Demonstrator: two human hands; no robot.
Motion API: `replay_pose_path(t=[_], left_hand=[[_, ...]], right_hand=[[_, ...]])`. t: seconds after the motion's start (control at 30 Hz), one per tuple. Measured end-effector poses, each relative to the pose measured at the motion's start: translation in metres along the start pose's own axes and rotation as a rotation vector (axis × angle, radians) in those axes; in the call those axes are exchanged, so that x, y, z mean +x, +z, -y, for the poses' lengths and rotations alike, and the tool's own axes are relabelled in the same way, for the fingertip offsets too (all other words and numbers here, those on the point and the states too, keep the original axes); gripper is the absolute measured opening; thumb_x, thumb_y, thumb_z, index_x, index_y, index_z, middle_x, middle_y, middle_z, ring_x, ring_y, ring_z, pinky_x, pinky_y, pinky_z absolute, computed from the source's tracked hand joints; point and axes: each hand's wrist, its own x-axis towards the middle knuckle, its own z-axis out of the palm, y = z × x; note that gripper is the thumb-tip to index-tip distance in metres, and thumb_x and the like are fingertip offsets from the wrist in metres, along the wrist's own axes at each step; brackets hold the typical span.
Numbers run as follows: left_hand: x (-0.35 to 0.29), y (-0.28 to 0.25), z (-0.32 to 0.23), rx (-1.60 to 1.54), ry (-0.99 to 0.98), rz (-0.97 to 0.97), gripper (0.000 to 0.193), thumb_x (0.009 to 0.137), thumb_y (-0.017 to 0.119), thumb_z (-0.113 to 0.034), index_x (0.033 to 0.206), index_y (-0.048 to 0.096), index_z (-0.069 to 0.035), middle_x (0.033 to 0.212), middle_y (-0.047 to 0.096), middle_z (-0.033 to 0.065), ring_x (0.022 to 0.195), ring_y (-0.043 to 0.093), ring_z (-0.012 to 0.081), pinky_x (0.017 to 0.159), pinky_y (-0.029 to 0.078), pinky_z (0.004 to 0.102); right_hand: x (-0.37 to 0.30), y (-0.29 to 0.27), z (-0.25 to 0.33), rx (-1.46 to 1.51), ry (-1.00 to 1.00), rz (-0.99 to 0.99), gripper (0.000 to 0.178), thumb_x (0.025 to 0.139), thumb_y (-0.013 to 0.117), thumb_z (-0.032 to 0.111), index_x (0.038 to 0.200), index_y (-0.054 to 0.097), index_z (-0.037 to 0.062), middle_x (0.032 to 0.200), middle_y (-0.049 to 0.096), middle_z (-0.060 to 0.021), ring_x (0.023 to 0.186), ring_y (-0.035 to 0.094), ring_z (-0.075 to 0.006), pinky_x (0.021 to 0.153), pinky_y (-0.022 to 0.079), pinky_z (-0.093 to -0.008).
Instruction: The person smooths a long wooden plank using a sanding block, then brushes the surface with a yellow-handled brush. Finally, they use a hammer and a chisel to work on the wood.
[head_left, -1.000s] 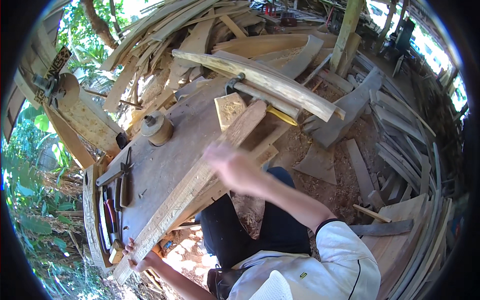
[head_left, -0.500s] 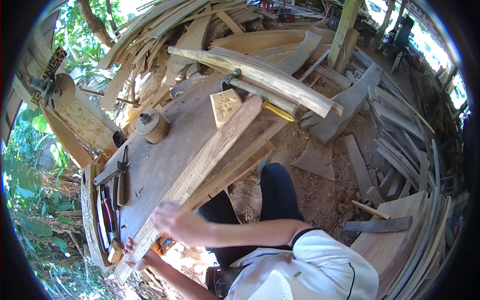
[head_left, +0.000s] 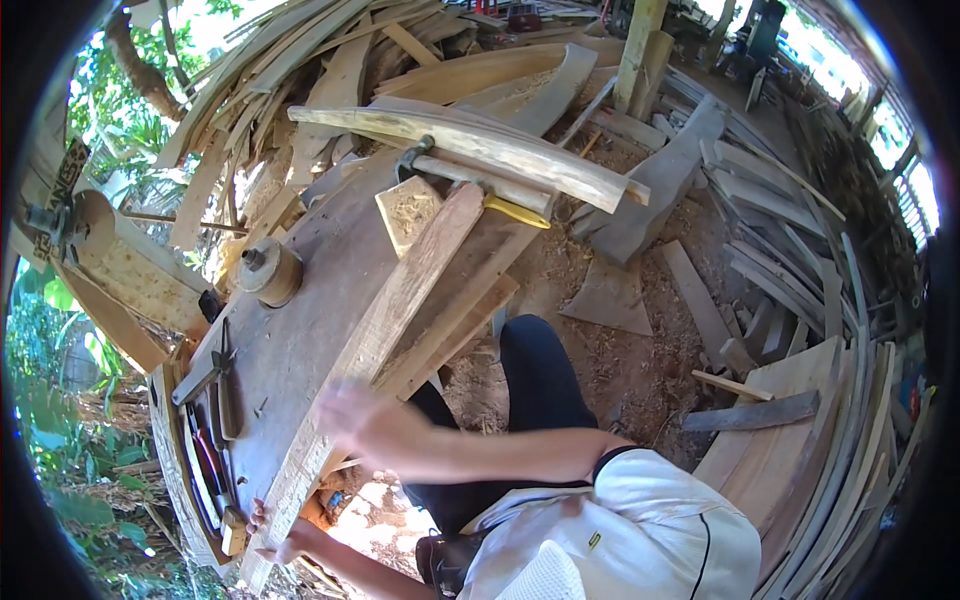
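Note:
A long, rough wooden plank (head_left: 400, 290) lies slantwise across the work table (head_left: 315, 250), its near end jutting past the edge towards me. My left hand (head_left: 280, 540) grips that near end, with fingers on one side and the thumb on the other. Over the plank's nearer half is my right hand (head_left: 365, 420), smeared by motion; its fingers and anything in them cannot be made out. Beyond the plank's far end are a hammer (head_left: 415, 155), a yellow-handled tool (head_left: 515, 212) and a small wooden block (head_left: 408, 212).
A round can with a spout (head_left: 270, 275) stands on the table. Pliers (head_left: 222, 365) and other hand tools lie along its left edge. A thick timber (head_left: 480, 150) crosses the far end. Scrap boards pile up behind (head_left: 330, 60) and at right (head_left: 770, 420).
The whole view has shifted, so the table and wood appear farther left. My right hand has moved a little up along the plank; my left keeps its hold on the near end.

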Motion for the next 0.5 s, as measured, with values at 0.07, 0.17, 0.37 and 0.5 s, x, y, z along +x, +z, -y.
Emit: replay_pose_path(t=[0.07,0.17,0.37,0.5], left_hand=[[0.007,-0.011,0.0,0.063,0.062,-0.045,0.037,0.09,0.045,-0.037,0.1,0.049,-0.002,0.087,0.051,0.0155,0.085,0.055,0.0343,0.108,0.042,0.0575],[0.008,-0.017,0.005,-0.031,0.034,-0.011,0.038,0.089,0.045,-0.037,0.101,0.05,-0.001,0.088,0.052,0.0162,0.084,0.056,0.0344,0.105,0.043,0.057],[0.004,-0.003,0.004,-0.05,0.012,-0.107,0.039,0.089,0.045,-0.038,0.1,0.051,-0.001,0.088,0.053,0.0166,0.083,0.055,0.0345,0.104,0.044,0.0569],[0.005,0.005,0.005,-0.14,-0.023,-0.281,0.04,0.089,0.045,-0.039,0.099,0.051,-0.001,0.088,0.053,0.0169,0.083,0.055,0.0346,0.104,0.044,0.0568]], right_hand=[[0.004,-0.046,-0.052,-0.093,0.152,-0.145,0.03,0.085,0.066,0.003,0.114,0.069,-0.0026,0.122,0.068,-0.0177,0.12,0.062,-0.0346,0.113,0.044,-0.0462],[0.002,-0.058,-0.086,-0.304,0.238,-0.303,0.025,0.085,0.066,0.002,0.109,0.072,-0.0022,0.124,0.068,-0.0181,0.121,0.062,-0.0352,0.109,0.048,-0.0453],[-0.001,0.06,0.059,-0.228,-0.054,-0.069,0.029,0.09,0.068,0.005,0.118,0.069,-0.004,0.133,0.065,-0.0196,0.132,0.056,-0.0343,0.118,0.042,-0.0445],[0.0,0.046,0.049,0.039,0.029,-0.094,0.018,0.089,0.068,0.006,0.105,0.069,-0.0035,0.11,0.065,-0.0167,0.119,0.06,-0.0323,0.114,0.045,-0.0443]])
